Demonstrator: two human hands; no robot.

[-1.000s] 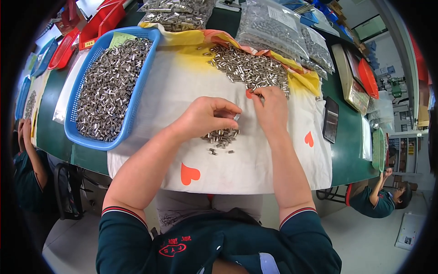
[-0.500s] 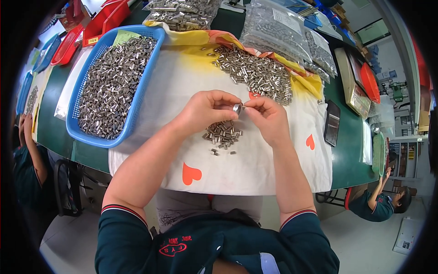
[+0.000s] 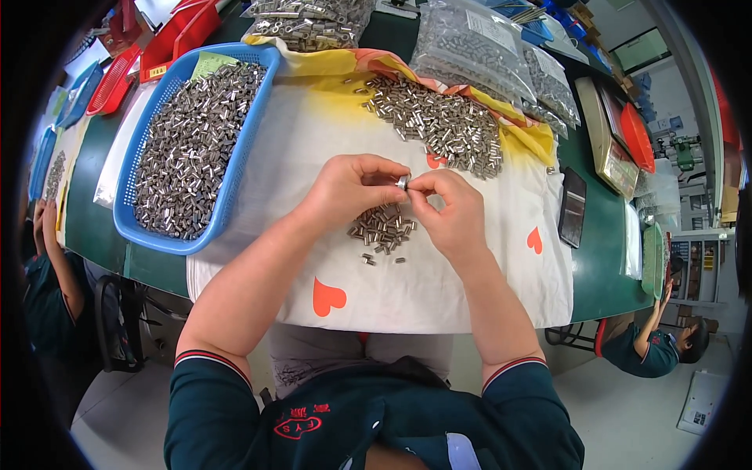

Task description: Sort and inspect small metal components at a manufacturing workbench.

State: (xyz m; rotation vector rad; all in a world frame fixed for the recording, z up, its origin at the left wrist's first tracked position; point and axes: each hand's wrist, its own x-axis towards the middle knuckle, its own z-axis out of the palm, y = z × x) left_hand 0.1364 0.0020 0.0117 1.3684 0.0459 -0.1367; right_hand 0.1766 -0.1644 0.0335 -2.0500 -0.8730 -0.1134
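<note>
My left hand (image 3: pixel 345 186) pinches a small round metal ring (image 3: pixel 403 182) between thumb and fingertips, above the white cloth (image 3: pixel 407 301). My right hand (image 3: pixel 456 210) is closed, its thumb and forefinger pressed together against the ring's right side. Whatever those right fingertips may hold is hidden. Just below the hands lies a small heap of short silver metal sleeves (image 3: pixel 382 229), with a couple of loose ones at its near edge. A larger pile of similar sleeves (image 3: pixel 439 125) spreads over the cloth beyond my hands.
To the left stands a blue plastic basket (image 3: pixel 244 157) full of metal sleeves. Bagged metal parts (image 3: pixel 470 55) lie at the back, behind the cloth's yellow folded edge. A dark phone-like slab (image 3: pixel 573 209) rests on the green table (image 3: pixel 607 286) at right. Other people sit at both sides.
My right hand has moved slightly left, bringing its fingertips against the ring. The ring has shifted a little left and turned in my left fingers.
</note>
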